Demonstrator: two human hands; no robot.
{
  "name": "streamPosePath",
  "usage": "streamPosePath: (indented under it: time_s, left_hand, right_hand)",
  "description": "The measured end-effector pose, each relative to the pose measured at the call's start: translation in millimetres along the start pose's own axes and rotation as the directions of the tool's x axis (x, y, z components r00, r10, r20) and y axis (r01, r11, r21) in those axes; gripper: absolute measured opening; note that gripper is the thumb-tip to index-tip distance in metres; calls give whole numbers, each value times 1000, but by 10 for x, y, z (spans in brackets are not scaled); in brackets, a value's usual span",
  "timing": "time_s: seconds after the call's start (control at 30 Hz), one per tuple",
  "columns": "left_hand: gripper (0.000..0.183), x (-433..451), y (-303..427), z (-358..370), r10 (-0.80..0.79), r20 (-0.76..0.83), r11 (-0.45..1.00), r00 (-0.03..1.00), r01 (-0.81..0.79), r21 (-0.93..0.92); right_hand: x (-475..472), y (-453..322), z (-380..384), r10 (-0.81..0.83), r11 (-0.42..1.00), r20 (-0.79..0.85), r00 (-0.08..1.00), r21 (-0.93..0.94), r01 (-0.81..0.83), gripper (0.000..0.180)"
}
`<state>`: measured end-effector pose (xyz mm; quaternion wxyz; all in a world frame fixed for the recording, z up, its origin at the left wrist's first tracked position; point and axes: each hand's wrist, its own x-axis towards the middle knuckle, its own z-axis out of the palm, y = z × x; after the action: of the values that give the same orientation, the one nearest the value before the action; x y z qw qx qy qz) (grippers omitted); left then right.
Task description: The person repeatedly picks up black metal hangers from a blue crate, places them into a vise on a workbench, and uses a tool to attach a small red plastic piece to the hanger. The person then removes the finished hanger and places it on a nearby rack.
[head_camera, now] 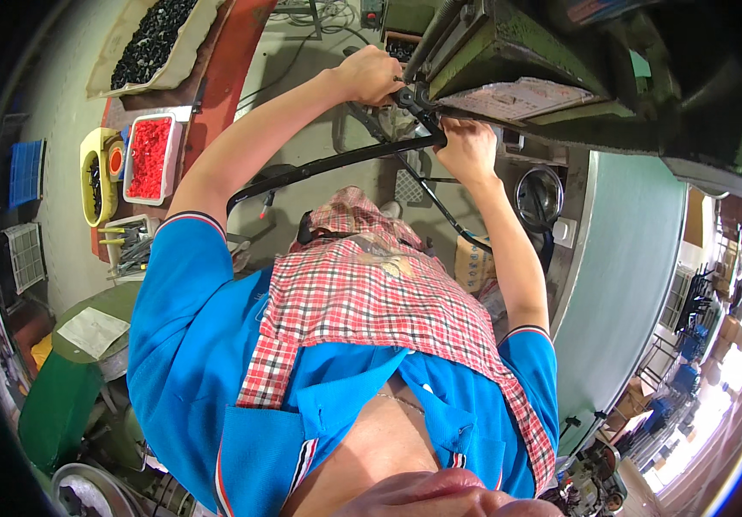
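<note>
A black tubular metal frame (345, 157) is held up before me, its long bars slanting down past my apron. Close to its jointed end (417, 98), my left hand (371, 74) is curled shut; its fingertips are hidden, and a small dark pin-like piece (399, 79) shows beside the knuckles. My right hand (469, 147) grips the frame where the bars meet. Just beyond both hands stands a green machine (519, 52), with a worn printed sheet (519, 98) on its lower face. The joint lies right beside the machine's lower edge.
At left, a red bench (232, 71) carries a lined box of black parts (151, 45), a white tub of red pieces (150, 158), and a cut yellow container (98, 174). A green panel (629, 271) stands at right. Cables (329, 19) lie on the floor ahead.
</note>
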<state>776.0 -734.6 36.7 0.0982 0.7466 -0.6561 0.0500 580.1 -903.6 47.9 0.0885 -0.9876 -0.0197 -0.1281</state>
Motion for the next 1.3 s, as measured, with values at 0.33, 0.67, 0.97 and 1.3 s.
streamPosePath:
  time_s: [0.33, 0.67, 0.97, 1.3]
  left_hand:
    - [11, 57, -27, 87, -123, 209, 992, 970, 125, 4]
    - [56, -79, -402, 399, -6, 191, 836, 982, 110, -537]
    - [18, 762, -1247, 1096, -148, 361, 964, 921, 216, -157]
    - [15, 825, -1133, 1315, -104, 329, 995, 939, 101, 27]
  right_hand:
    - [73, 91, 140, 92, 996, 282, 955, -38, -85, 42]
    - [-98, 142, 486, 179, 977, 382, 907, 43, -210, 50]
    - [-150, 145, 584, 123, 990, 263, 957, -98, -100, 38]
    - [-117, 282, 735, 78, 973, 226, 971, 193, -123, 35]
